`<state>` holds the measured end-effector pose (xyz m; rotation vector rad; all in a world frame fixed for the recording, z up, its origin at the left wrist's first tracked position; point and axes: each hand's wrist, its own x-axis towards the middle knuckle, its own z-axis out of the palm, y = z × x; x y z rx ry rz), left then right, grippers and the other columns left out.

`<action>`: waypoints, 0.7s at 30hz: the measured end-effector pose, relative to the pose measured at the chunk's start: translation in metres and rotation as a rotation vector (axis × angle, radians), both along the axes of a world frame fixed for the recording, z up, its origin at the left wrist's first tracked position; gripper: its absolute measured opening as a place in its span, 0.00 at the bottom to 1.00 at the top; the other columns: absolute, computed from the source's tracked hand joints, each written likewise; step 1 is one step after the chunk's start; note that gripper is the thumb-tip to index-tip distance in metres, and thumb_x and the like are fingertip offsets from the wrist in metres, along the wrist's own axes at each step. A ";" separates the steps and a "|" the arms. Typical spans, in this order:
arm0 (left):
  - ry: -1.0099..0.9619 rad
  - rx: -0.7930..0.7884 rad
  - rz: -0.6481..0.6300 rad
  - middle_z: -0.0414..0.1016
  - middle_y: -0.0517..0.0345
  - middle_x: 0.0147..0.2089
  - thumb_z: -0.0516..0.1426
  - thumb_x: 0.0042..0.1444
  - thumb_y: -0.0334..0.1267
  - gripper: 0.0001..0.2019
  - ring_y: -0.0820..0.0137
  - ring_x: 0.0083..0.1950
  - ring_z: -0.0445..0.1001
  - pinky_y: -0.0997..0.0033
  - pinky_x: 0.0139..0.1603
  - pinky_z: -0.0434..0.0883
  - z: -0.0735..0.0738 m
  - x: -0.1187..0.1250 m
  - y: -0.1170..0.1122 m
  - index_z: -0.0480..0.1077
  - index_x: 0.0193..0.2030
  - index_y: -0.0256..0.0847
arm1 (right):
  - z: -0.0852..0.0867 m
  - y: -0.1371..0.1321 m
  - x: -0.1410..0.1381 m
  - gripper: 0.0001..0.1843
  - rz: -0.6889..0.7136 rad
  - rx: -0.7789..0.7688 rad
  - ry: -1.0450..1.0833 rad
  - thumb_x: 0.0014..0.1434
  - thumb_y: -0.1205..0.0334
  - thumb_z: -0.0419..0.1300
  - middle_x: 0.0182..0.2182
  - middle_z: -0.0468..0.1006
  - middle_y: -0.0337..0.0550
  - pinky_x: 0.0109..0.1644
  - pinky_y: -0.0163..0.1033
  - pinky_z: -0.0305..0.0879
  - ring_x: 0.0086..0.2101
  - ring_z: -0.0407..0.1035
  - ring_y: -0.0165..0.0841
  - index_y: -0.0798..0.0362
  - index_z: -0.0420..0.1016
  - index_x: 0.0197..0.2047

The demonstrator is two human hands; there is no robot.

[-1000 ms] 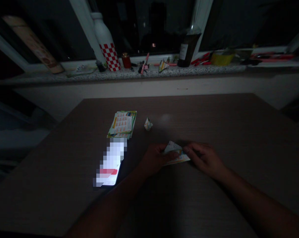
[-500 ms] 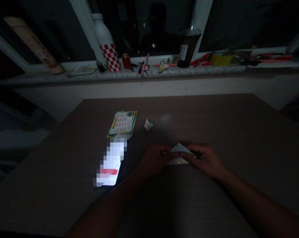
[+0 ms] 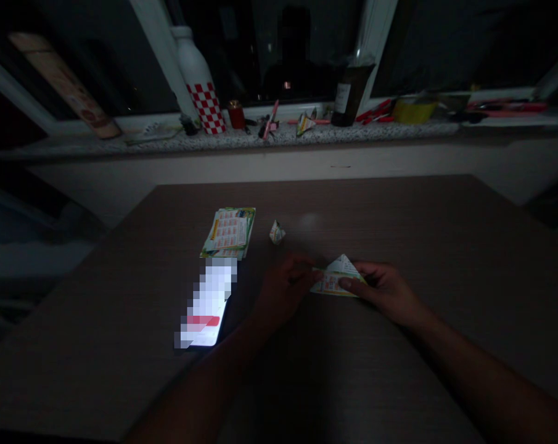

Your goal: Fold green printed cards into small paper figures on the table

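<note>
A printed sheet of paper (image 3: pixel 332 283), folded to a peak on top with a straight band along its lower edge, is held low over the table. My right hand (image 3: pixel 385 290) grips its right end, thumb on the front and fingers behind. At its left end, my left hand (image 3: pixel 288 287) pinches the paper between thumb and fingers; its fingertips are dim. A small folded paper piece (image 3: pixel 276 232) stands beyond my left hand. Left of that lies a stack of printed sheets (image 3: pixel 227 231), and a lit phone (image 3: pixel 207 305) rests just below the stack.
Behind the brown table (image 3: pixel 399 216) runs a speckled windowsill (image 3: pixel 264 139). On it stand a white bottle with red checks (image 3: pixel 205 98), a small red jar (image 3: pixel 235 115), a dark cup (image 3: pixel 346 95), a yellow roll (image 3: pixel 414 111) and several pens.
The paper has risen slightly away from me and more of its printed front shows. My hands have drawn apart, the left thumb moving left off the paper's middle.
</note>
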<state>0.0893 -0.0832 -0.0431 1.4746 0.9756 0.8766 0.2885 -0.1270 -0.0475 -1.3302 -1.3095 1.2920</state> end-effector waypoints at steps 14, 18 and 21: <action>0.099 0.115 -0.022 0.79 0.59 0.36 0.61 0.51 0.38 0.07 0.71 0.37 0.76 0.75 0.38 0.71 0.005 0.001 -0.005 0.74 0.37 0.40 | 0.002 -0.004 -0.002 0.16 0.004 0.038 -0.008 0.52 0.51 0.63 0.31 0.80 0.43 0.33 0.35 0.68 0.28 0.72 0.32 0.55 0.79 0.36; 0.044 0.036 -0.001 0.80 0.60 0.35 0.63 0.48 0.39 0.08 0.71 0.36 0.76 0.76 0.37 0.70 0.002 0.003 -0.004 0.76 0.36 0.41 | 0.002 -0.005 -0.004 0.15 -0.053 0.172 -0.136 0.52 0.51 0.63 0.28 0.79 0.42 0.31 0.34 0.67 0.27 0.71 0.32 0.56 0.79 0.33; 0.013 -0.044 0.013 0.80 0.60 0.33 0.64 0.47 0.40 0.08 0.71 0.35 0.76 0.77 0.35 0.69 -0.002 0.005 -0.003 0.76 0.34 0.40 | 0.002 -0.004 -0.005 0.14 -0.073 0.238 -0.208 0.53 0.53 0.62 0.26 0.78 0.41 0.29 0.33 0.66 0.26 0.70 0.31 0.56 0.79 0.32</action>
